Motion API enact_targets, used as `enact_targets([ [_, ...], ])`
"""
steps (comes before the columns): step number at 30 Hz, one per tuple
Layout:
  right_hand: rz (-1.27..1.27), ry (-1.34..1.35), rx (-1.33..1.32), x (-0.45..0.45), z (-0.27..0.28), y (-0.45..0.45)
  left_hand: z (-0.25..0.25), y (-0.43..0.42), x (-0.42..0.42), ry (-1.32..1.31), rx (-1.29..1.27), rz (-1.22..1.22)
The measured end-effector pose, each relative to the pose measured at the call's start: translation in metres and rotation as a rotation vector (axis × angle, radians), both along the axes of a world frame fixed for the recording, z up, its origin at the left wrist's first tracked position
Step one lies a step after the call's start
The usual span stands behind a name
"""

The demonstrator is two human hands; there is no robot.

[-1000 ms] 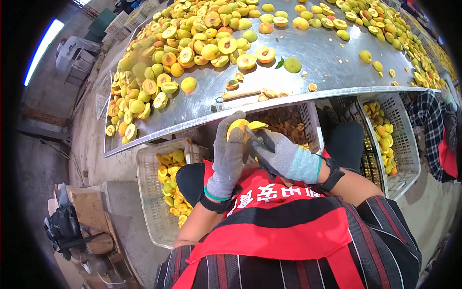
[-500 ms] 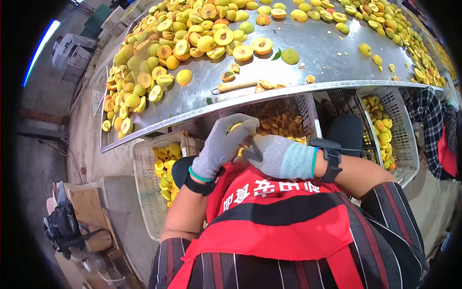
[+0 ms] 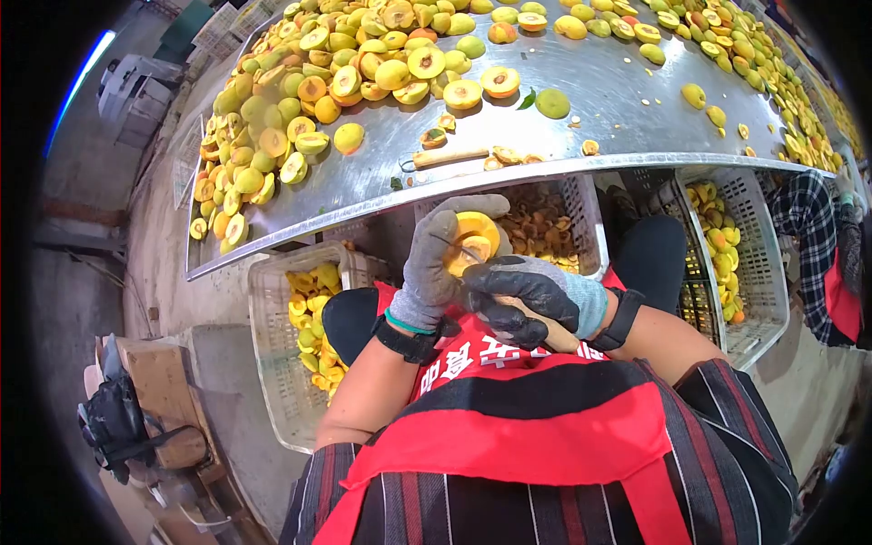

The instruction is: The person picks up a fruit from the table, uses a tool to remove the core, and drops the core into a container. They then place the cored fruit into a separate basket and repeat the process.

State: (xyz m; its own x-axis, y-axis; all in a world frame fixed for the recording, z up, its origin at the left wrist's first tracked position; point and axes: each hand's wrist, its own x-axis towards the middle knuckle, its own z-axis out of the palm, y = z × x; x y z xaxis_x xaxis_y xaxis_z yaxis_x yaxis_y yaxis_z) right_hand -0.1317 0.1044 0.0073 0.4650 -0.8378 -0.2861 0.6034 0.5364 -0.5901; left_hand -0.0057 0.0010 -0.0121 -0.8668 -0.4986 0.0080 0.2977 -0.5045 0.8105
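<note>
My left hand (image 3: 427, 263), in a grey glove, is closed around a halved yellow peach (image 3: 478, 227) above my lap. The orange cut face of the fruit is turned up toward me. In my right hand (image 3: 534, 289), gloved with a dark palm, lies a wooden-handled pitting tool (image 3: 561, 338). The butt of its handle sticks out near the wrist. Its thin metal end reaches to the cut face; exactly how far it enters I cannot tell. Both hands meet at the fruit.
Ahead is a metal table (image 3: 599, 118) heaped with peach halves (image 3: 363, 64). A second wooden-handled tool (image 3: 451, 156) lies near its edge. Below stand a crate of brown scraps (image 3: 542, 222), a left crate (image 3: 277, 381) and a right crate (image 3: 763, 263) of peach pieces. A co-worker's plaid sleeve (image 3: 804, 213) is at right.
My left hand has turned, bringing the cut peach face into view. My right hand has rolled over from showing its back, exposing its dark palm and the wooden handle.
</note>
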Motion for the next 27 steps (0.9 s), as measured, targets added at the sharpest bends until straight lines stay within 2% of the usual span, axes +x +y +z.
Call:
enact_targets([
  [1,-0.027,0.0,-0.051,0.0,-0.002,0.0,0.001,0.002,-0.002,0.06,0.12,0.012],
  [2,-0.022,0.003,-0.051,-0.001,-0.005,0.001,0.001,0.004,-0.004,0.063,0.12,0.017],
  [4,-0.017,-0.371,0.005,-0.007,-0.011,0.003,0.005,0.004,-0.006,0.176,0.39,0.2],
  [5,-0.045,-0.343,-0.06,-0.012,-0.011,0.004,0.011,0.004,-0.008,0.08,0.436,0.318],
  [6,-0.067,-0.418,-0.011,-0.014,-0.016,0.005,0.006,-0.002,-0.003,0.083,0.436,0.331],
  [8,-0.072,-0.453,0.072,-0.021,-0.02,0.003,0.002,-0.018,0.014,0.161,0.177,0.237],
  [9,-0.098,-0.437,0.128,-0.025,-0.03,0.001,0.002,-0.019,0.024,0.063,0.2,0.36],
  [11,-0.141,-0.306,0.184,-0.032,-0.041,0.002,0.007,-0.032,0.055,0.013,0.079,0.465],
  [12,-0.176,-0.212,0.203,-0.035,-0.048,0.003,0.014,-0.035,0.075,-0.097,0.014,0.577],
  [13,-0.169,-0.194,0.21,-0.036,-0.046,0.004,0.009,-0.047,0.108,-0.13,-0.097,0.582],
  [14,-0.152,-0.219,0.229,-0.038,-0.041,0.005,0.023,-0.046,0.131,-0.461,-0.445,0.774],
  [16,-0.181,-0.158,0.238,-0.041,-0.05,0.006,0.036,-0.065,0.186,-1.019,-1.035,0.585],
  [18,-0.172,-0.164,0.331,-0.042,-0.058,0.004,0.039,-0.083,0.2,-1.29,-1.076,0.666],
  [19,-0.193,-0.065,0.326,-0.041,-0.063,0.002,0.039,-0.092,0.194,-1.292,-1.078,0.668],
  [20,-0.214,0.034,0.32,-0.039,-0.066,0.002,0.04,-0.11,0.179,-1.179,-1.049,0.66],
  [22,-0.257,0.075,0.317,-0.035,-0.061,-0.002,0.038,-0.152,0.138,-1.03,-1.054,0.602],
  [23,-0.223,0.024,0.285,-0.036,-0.061,-0.003,0.026,-0.181,0.121,-1.07,-1.21,0.546],
  [24,-0.193,-0.026,0.255,-0.038,-0.061,-0.003,0.023,-0.199,0.095,-1.17,-1.276,0.505],
  [25,-0.242,-0.009,0.336,-0.037,-0.055,-0.002,0.02,-0.217,0.07,-1.295,-1.276,0.436],
  [27,-0.243,0.045,0.268,-0.038,-0.05,-0.002,-0.018,-0.26,0.044,-1.208,-1.393,0.411],
])
